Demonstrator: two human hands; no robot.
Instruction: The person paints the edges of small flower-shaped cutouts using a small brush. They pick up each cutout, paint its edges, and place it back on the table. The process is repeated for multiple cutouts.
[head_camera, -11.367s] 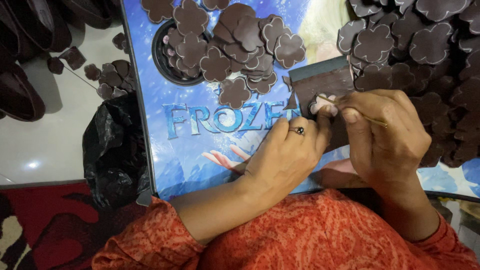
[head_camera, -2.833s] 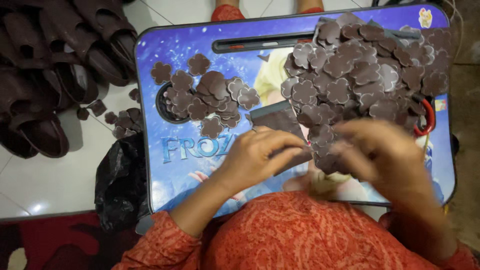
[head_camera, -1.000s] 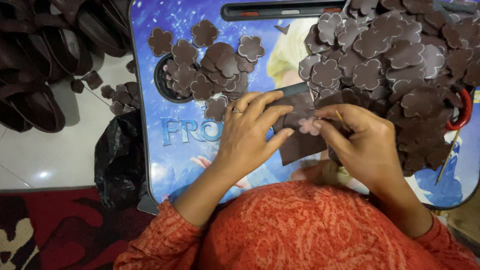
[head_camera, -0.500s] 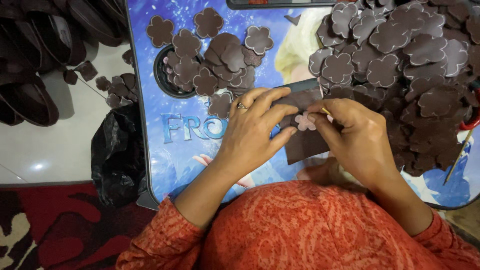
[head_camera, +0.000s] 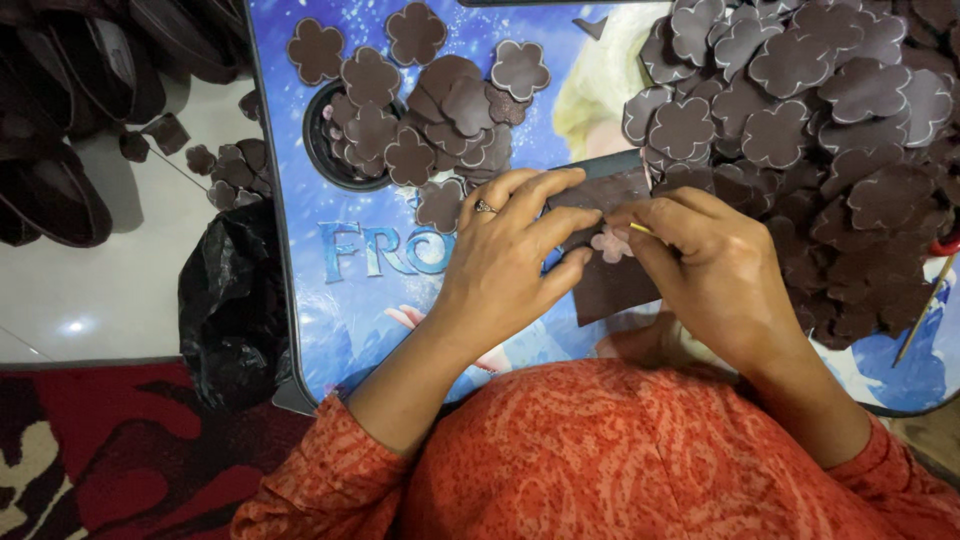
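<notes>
Single head-worn view, looking steeply down from above, close over the blue printed lap tray, orange sleeves nearest the bottom edge, white tiled floor at left.

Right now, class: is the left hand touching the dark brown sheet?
Touching. The head view shows the left hand with its fingers pressed flat on the brown sheet, no gap between them; the right hand rests on the sheet too.
</notes>
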